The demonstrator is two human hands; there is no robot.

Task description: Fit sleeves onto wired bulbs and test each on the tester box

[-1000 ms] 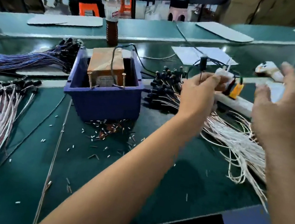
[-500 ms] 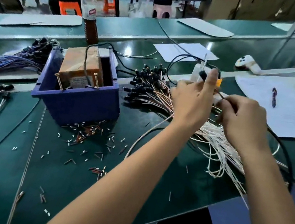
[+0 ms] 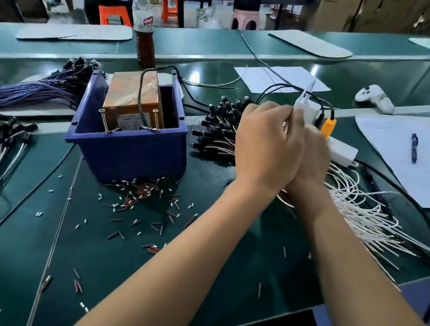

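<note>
Sleeving a wired bulb, right of the blue bin

Left hand (image 3: 267,143) pinches a white wire (image 3: 306,94) upward; right hand (image 3: 313,156), mostly hidden behind it, seems curled on the same piece. Loose sleeves (image 3: 140,196) lie before the blue bin (image 3: 130,151), whose tester box (image 3: 131,100) awaits: next, carry the leads leftward to it

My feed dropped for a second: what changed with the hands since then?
The right hand, open and raised a second ago, came down and in beside the left hand; their fingers now meet on the wired bulb, which the left hand held throughout. The blue bin and scattered sleeves look unmoved.
</note>
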